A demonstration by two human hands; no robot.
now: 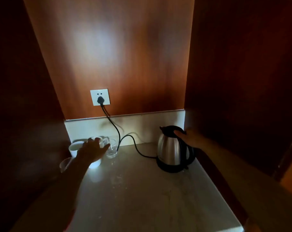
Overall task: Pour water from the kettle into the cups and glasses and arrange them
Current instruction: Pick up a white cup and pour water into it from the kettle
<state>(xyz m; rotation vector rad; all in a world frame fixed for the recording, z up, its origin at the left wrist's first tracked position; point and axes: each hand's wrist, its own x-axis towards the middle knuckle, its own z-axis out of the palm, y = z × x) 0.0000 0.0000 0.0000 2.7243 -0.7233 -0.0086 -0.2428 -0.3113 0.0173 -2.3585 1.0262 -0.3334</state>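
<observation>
A steel kettle (168, 148) with a black lid and handle stands on its black base at the right of the counter. My right hand (188, 138) grips the top of its handle. At the back left stand two white cups and two clear glasses. My left hand (91, 151) lies over a white cup (96, 163) and hides most of it, with fingers around its rim. A clear glass (112, 150) stands just right of that hand. Another white cup (74, 147) and a second glass (64, 164) sit left of my wrist.
A black power cord (118, 136) runs from the wall socket (100, 97) down across the counter to the kettle base, passing right behind the glass. Dark wooden walls close in on both sides. The pale stone counter (142, 198) stretches toward me.
</observation>
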